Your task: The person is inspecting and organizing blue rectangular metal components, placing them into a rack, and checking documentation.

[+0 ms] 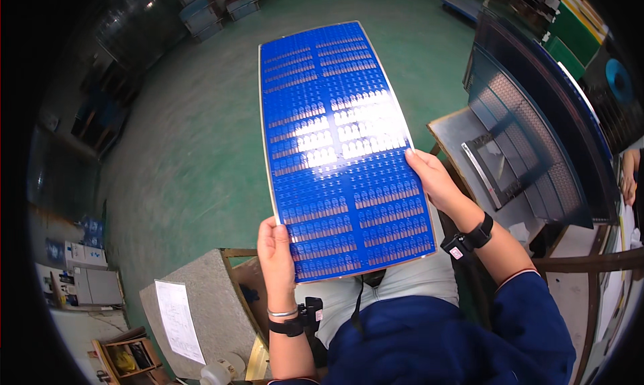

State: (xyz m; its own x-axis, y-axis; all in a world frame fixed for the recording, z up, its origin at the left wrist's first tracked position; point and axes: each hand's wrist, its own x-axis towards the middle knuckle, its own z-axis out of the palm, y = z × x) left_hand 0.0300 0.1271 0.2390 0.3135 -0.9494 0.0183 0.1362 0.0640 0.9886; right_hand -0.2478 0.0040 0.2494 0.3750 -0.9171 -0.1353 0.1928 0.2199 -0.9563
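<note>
A large blue circuit board panel (312, 190) with rows of small copper-coloured patterns stretches out in front of me over my lap. Bright glare covers part of its middle and right side. My left hand (274, 247) grips its left edge near the close end, thumb on top. Farther up along the right edge, my right hand (429, 174) pinches the panel with the thumb on its face. The fingers beneath the panel are hidden on both sides. Each wrist wears a black strap with a small device.
On the left stands a grey-topped table (201, 278) with a paper sheet (180, 321) and a white bottle (218, 371). Large dark framed panels (523, 130) lean at the right above a metal surface. Another person's hand (628, 184) shows at the far right. Crates (201, 16) sit on the green floor.
</note>
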